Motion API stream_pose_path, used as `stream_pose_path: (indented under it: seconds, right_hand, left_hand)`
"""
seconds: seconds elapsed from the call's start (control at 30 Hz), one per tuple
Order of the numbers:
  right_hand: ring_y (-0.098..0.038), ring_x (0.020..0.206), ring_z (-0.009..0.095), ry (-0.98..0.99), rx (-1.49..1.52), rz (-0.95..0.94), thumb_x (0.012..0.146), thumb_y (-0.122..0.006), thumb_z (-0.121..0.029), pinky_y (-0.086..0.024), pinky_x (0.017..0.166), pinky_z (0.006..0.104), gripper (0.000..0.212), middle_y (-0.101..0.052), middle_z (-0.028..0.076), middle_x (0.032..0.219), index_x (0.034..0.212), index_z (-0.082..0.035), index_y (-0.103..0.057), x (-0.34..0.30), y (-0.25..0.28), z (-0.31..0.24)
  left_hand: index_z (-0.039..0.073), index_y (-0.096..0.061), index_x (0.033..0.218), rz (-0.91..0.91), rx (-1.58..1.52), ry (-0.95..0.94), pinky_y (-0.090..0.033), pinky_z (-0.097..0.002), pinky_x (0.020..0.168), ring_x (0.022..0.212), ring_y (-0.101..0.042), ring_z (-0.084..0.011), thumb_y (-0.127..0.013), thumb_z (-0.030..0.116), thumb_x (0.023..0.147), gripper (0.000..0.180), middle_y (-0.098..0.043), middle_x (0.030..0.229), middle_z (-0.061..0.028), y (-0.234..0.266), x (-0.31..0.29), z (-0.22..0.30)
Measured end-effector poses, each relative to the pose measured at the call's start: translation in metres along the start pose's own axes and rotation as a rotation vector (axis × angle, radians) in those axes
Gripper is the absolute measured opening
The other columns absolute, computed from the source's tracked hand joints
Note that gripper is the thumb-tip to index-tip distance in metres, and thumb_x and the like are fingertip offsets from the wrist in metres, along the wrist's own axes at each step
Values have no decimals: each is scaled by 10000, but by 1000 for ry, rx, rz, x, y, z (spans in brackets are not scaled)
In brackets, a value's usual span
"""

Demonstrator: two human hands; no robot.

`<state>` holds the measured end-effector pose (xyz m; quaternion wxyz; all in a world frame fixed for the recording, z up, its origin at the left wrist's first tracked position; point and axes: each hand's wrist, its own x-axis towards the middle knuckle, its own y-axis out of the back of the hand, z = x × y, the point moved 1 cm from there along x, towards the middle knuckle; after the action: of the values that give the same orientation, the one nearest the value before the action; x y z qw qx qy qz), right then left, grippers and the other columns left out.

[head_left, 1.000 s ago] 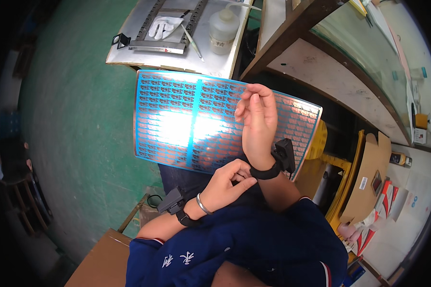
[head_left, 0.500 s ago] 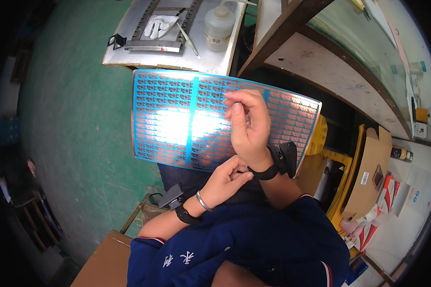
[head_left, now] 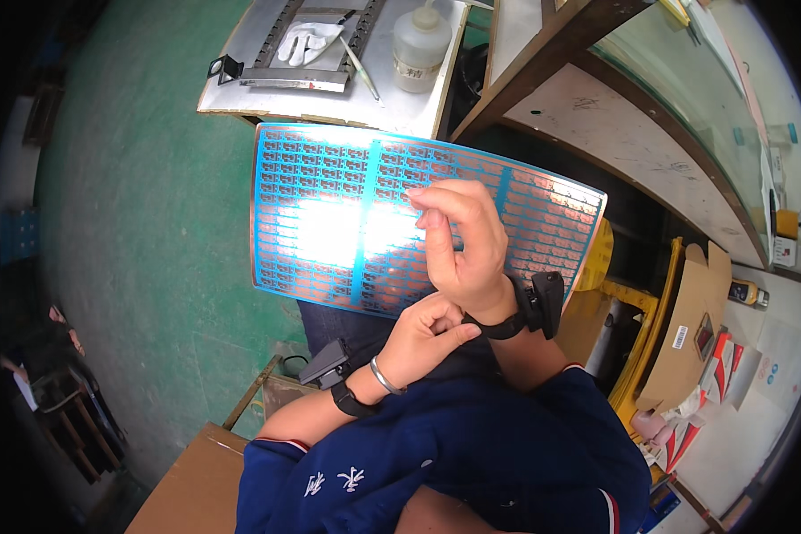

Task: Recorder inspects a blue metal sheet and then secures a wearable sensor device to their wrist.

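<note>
A large panel of copper-coloured circuit patterns with blue bands (head_left: 365, 178) rests across my lap, its far edge close to the bench. A strong glare whitens its left middle. Over the panel, my right hand (head_left: 472, 240) is raised with loosely curled fingers, the thumb apart from the palm and nothing in it. A black wrist strap (head_left: 500, 327) with a black box (head_left: 543, 298) circles my right wrist. My left hand (head_left: 423, 336) is closed at that strap, thumb and fingertips pinching its edge; the fingertips are partly hidden.
Ahead is a bench (head_left: 240, 98) bearing a metal frame (head_left: 294, 80), a white glove (head_left: 307, 43), a pen-like tool (head_left: 362, 71), a magnifier (head_left: 225, 68) and a plastic bottle (head_left: 420, 53). A wooden-framed glass shelf (head_left: 587, 53) stands right. Cardboard box (head_left: 685, 329) at right.
My right hand has shifted slightly down and right, its fingers curling a little more. The left hand stays at the strap. The whole view has moved slightly.
</note>
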<state>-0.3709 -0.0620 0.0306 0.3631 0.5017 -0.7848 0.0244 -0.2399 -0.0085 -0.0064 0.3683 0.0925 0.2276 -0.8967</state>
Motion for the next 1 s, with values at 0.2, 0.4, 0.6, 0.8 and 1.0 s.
stream_pose_path:
  seconds: [0.2,0.4,0.6,0.8,1.0]
  right_hand:
    - [-606,700,158,9,14,-11,878,-542,75,-499,615,250,199,-615,124,940,1047,-3,-614,-2,2,3]
    - [-620,721,161,-11,106,-8,890,-534,53,-506,616,248,180,-616,133,943,1049,13,-608,-1,-1,3]
    - [-622,718,158,25,74,-59,891,-516,57,-511,617,250,189,-618,138,932,1052,17,-607,-1,2,-1]
    - [-655,699,202,-40,91,-11,821,-564,79,-519,570,288,256,-658,108,891,1042,-33,-630,0,0,-4]
    - [-656,682,214,-101,140,-117,797,-574,90,-519,569,304,256,-660,111,843,1014,-25,-644,-2,4,-11]
  left_hand:
    - [28,-563,872,-48,-4,105,-376,-181,572,645,-415,-1,-695,58,874,135,-503,776,49,-2,1,1]
    - [-6,-531,1016,-72,-286,99,-462,-183,644,720,-523,-26,-668,60,894,195,-549,849,7,-7,3,-8]
    - [0,-553,1107,-258,119,115,-458,-202,676,767,-542,-41,-641,47,905,225,-591,897,11,5,5,-4]
    - [-1,-606,995,-251,169,-8,-436,-217,587,669,-528,-47,-672,90,889,154,-610,789,5,-2,5,5]
    - [11,-564,732,-216,238,-65,-390,-284,532,584,-474,-101,-679,147,885,235,-539,652,-38,0,2,5]
